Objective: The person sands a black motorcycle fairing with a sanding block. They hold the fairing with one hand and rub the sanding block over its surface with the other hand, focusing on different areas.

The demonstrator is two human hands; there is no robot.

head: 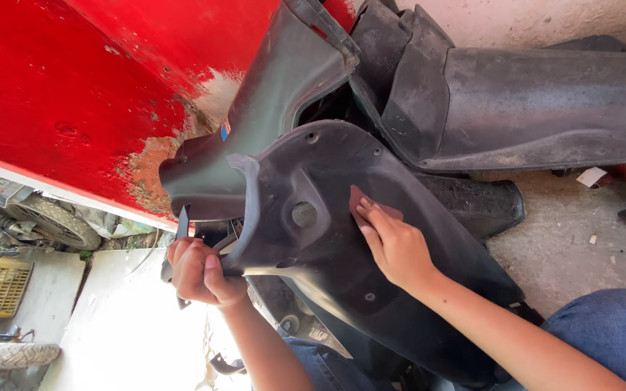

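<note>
Black scooter panel (pixel 327 239), long axis 11-to-5 o'clock; left hand (pixel 201 271) fisted on edge at 9; right hand (pixel 396 246) flat, pressing reddish sandpaper (pixel 362 199).

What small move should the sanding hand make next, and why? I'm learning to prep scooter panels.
Probably slide the right hand and its sandpaper a short stroke along the black panel. The fingers press the sheet flat on the surface, and the left hand grips the panel's edge to steady it.
</note>
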